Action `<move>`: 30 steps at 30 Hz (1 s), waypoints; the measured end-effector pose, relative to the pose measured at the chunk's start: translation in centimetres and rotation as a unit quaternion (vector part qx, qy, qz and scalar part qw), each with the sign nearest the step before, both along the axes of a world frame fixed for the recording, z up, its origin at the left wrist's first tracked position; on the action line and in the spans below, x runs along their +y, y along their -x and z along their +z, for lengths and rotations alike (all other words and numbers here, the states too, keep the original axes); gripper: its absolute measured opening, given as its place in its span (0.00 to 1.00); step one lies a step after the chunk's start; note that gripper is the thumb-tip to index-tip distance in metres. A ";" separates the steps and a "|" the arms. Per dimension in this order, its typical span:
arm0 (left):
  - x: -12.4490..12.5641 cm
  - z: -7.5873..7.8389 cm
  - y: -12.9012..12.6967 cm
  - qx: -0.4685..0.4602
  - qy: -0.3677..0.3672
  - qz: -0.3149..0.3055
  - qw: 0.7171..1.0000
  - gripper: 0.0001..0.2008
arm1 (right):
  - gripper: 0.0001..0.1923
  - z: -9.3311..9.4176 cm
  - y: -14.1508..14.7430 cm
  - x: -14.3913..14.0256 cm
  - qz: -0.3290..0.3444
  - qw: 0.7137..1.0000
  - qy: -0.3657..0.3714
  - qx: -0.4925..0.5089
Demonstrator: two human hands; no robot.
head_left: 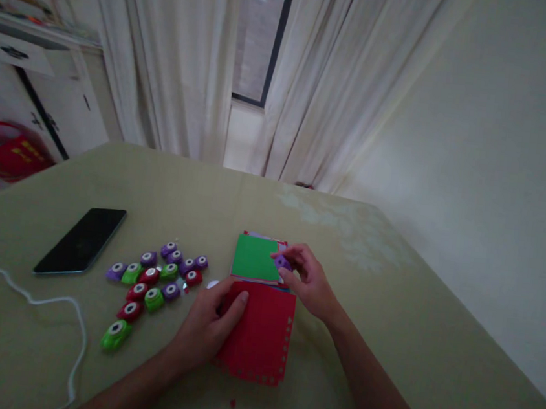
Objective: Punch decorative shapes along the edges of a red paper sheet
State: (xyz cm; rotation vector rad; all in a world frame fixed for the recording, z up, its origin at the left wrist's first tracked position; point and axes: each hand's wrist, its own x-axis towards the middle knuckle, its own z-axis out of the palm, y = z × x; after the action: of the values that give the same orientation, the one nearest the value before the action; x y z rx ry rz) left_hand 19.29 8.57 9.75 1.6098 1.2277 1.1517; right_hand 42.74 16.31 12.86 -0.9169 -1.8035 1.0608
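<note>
My left hand [212, 322] is closed on the left edge of a sheet of red paper [262, 333], thumb on top. Punched holes run along the paper's right and lower edges. My right hand [307, 276] pinches a small purple craft punch [282, 262] just beyond the paper's upper right corner. Behind the red sheet lies a stack of coloured paper with a green sheet [258, 257] on top, partly under my right fingers. To the left of my left hand sit several craft punches in purple, green [154, 299] and red [130, 310].
A black tablet [82, 241] lies at the left of the table [196, 196]. A white cable [48, 301] curves across the near left. One small red paper scrap [232, 403] rests near me. Curtains, a cabinet and a wall stand beyond the table.
</note>
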 end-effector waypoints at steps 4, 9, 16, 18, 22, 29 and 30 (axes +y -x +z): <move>-0.2 -0.6 -0.5 0.009 0.032 -0.008 0.999 0.17 | 0.15 -1.7 -5.2 -4.8 -0.070 0.988 0.088 0.107; -0.1 -1.1 -0.1 -0.017 0.090 0.030 0.995 0.19 | 0.24 -2.4 -5.3 -4.9 -0.054 0.967 0.171 0.182; -0.7 -0.6 -0.4 -0.086 0.135 0.088 0.983 0.17 | 0.30 -3.1 -3.9 -4.9 -0.046 0.943 0.264 0.198; -0.8 -0.4 -0.5 -0.080 0.136 0.093 0.983 0.17 | 0.30 -3.2 -3.7 -4.9 -0.047 0.941 0.272 0.194; -0.7 -0.2 -0.3 -0.050 0.141 0.083 0.985 0.16 | 0.30 -3.1 -3.3 -4.7 -0.035 0.940 0.274 0.199; -0.9 -0.5 0.0 -0.028 0.117 0.076 0.990 0.17 | 0.30 -2.8 -3.4 -5.2 -0.014 0.942 0.276 0.189; -1.0 -0.4 -0.1 -0.027 0.112 0.079 0.990 0.17 | 0.30 -2.8 -3.4 -5.3 -0.014 0.943 0.275 0.189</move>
State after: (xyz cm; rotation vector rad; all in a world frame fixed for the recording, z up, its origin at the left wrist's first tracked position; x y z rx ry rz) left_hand 19.38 7.56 9.31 1.3269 1.4150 1.1029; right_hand 46.12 11.06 10.02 -0.9682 -1.1889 1.6419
